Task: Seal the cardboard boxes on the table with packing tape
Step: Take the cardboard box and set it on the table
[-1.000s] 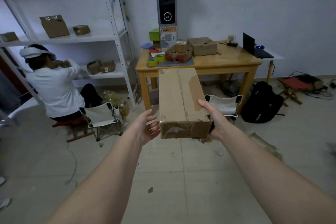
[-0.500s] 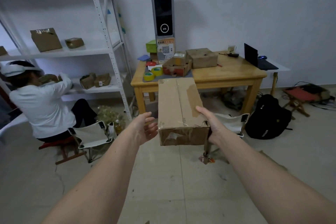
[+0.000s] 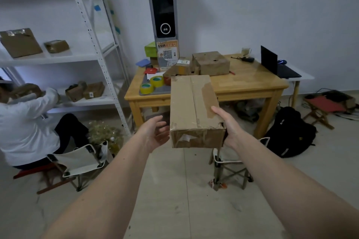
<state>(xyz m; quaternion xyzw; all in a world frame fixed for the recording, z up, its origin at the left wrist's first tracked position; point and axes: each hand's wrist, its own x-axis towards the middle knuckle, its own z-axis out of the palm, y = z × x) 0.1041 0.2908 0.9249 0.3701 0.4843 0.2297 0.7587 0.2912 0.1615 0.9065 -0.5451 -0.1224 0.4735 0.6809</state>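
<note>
A: Largest items first?
B: White shelving unit (image 3: 101,58), left wall, cardboard parcels on two tiers. Wooden table (image 3: 250,85), centre back. A seated person in a white top (image 3: 25,128), far left, reaching into the shelves.

A: Next?
B: Long cardboard box (image 3: 194,110), held in the air in front of the table, old tape along its top seam, near end torn. Black backpack (image 3: 291,137) on the floor, right of the table. Two brown boxes on the table (image 3: 210,63), beside a tall grey kiosk (image 3: 162,15).

A: Hands?
B: Right hand (image 3: 226,124): thumb lying on the box top, palm against its right side, fingers hidden beneath; it carries the box. Left hand (image 3: 156,133): fingers loosely spread, palm facing the box's left side, just beside it; whether it touches, I cannot tell.

A: Smallest?
B: Two yellow tape rolls (image 3: 152,84), on a grey mat at the table's left front corner.
</note>
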